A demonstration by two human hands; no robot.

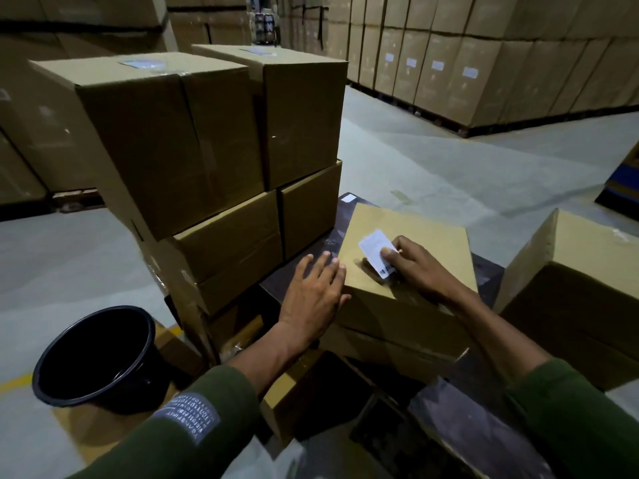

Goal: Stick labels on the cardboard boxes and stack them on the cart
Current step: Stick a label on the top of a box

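A small cardboard box (pixel 425 236) sits on a dark platform (pixel 304 271) in front of me. A white label (pixel 373 252) lies on its top, and my right hand (pixel 418 267) pinches the label's right edge against the box. My left hand (pixel 314 288) rests flat with fingers spread on the box's left edge. To the left rises a stack of cardboard boxes (pixel 193 160), two layers high, with labels on the top faces (pixel 141 65).
A black round tub (pixel 93 354) stands on a flat box at the lower left. Another cardboard box (pixel 581 264) sits at the right. Walls of stacked cartons (pixel 484 63) line the back. Grey concrete floor (pixel 432 160) lies between them.
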